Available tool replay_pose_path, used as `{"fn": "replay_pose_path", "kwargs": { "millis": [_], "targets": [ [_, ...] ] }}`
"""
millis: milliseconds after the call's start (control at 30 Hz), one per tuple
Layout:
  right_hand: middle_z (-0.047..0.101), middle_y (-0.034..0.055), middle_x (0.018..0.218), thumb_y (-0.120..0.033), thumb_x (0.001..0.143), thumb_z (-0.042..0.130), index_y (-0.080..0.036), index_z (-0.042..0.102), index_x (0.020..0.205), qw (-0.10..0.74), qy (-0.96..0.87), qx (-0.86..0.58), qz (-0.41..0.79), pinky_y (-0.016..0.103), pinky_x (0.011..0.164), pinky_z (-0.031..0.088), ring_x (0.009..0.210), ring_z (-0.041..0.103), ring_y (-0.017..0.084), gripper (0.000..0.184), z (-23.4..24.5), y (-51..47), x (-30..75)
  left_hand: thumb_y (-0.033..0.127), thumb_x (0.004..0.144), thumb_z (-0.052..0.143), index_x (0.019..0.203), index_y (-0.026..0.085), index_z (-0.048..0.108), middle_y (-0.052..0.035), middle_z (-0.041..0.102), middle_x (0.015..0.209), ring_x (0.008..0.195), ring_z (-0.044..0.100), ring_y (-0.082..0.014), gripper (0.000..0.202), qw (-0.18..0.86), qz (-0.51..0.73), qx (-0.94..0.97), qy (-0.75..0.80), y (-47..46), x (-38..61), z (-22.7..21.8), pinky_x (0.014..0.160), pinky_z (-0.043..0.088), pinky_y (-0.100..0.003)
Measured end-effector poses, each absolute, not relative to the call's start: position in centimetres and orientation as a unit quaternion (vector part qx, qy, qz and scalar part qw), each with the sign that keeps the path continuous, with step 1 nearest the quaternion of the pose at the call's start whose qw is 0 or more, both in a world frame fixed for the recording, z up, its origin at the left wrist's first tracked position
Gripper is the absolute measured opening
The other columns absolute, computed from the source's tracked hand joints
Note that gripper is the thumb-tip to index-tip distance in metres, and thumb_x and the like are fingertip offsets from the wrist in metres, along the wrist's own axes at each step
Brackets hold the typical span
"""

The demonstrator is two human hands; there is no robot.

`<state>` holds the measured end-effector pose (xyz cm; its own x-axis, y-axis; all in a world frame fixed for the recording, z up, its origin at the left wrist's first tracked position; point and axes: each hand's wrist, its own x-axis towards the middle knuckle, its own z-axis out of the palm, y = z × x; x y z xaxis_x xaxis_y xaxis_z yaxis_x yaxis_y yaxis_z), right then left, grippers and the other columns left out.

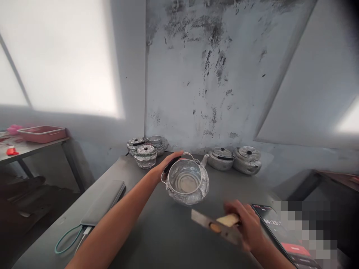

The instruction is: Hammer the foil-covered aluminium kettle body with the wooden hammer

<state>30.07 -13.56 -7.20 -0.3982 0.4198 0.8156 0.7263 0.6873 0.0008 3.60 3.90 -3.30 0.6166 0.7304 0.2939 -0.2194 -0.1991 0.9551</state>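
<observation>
My left hand (165, 166) grips the black handle of an open, lidless silver kettle (187, 182) that stands on the grey table (146, 228), its spout pointing away. My right hand (246, 226) is closed round the wooden handle of a flat metal tool (215, 226), blurred by motion, just in front of and to the right of the kettle. The tool's blade points left, toward the kettle's near side, without touching it.
Two lidded kettles (221, 157) (248, 158) stand at the back right by the wall, and several lidded pots (145, 155) at the back left. A power bank (105, 201) with a green cable lies on the left edge. A phone (283, 231) lies at right. A pink tray (42, 133) sits on a side table.
</observation>
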Motion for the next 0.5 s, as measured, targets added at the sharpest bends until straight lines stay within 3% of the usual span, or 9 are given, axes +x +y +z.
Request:
{"fn": "replay_pose_path", "kwargs": {
  "millis": [133, 300, 500],
  "targets": [
    [0.059, -0.0054, 0.057, -0.035, 0.080, 0.053, -0.020, 0.055, 0.110, 0.384, -0.851, -0.313, -0.173, 0.028, 0.050, 0.036, 0.042, 0.056, 0.014, 0.034, -7.5, -14.1, 29.0, 0.067, 0.086, 0.055, 0.097, 0.018, 0.076, -0.0088, 0.074, 0.084, 0.080, 0.069, -0.0303, 0.055, 0.718, 0.266, 0.603, 0.226, 2.8, 4.7, -2.1, 0.086, 0.052, -0.049],
    [0.056, -0.0071, 0.055, -0.029, 0.078, 0.044, -0.015, 0.045, 0.132, 0.319, -0.891, -0.282, -0.155, 0.030, 0.045, 0.023, 0.040, 0.052, 0.015, 0.057, -7.9, -14.4, 27.6, 0.059, 0.085, 0.064, 0.092, 0.015, 0.074, -0.0060, 0.070, 0.082, 0.073, 0.063, -0.0202, 0.046, 0.759, 0.251, 0.568, 0.196, 2.4, 5.4, -1.7, 0.078, 0.049, -0.035],
    [0.062, -0.0043, 0.061, -0.029, 0.083, 0.041, -0.015, 0.039, 0.140, 0.292, -0.890, -0.318, -0.145, 0.031, 0.048, 0.026, 0.043, 0.055, 0.016, 0.059, -7.8, -14.3, 28.0, 0.058, 0.085, 0.066, 0.092, 0.013, 0.074, -0.0063, 0.069, 0.083, 0.072, 0.061, -0.0177, 0.046, 0.766, 0.236, 0.564, 0.199, 2.0, 5.3, -1.5, 0.076, 0.049, -0.030]
  ]
}}
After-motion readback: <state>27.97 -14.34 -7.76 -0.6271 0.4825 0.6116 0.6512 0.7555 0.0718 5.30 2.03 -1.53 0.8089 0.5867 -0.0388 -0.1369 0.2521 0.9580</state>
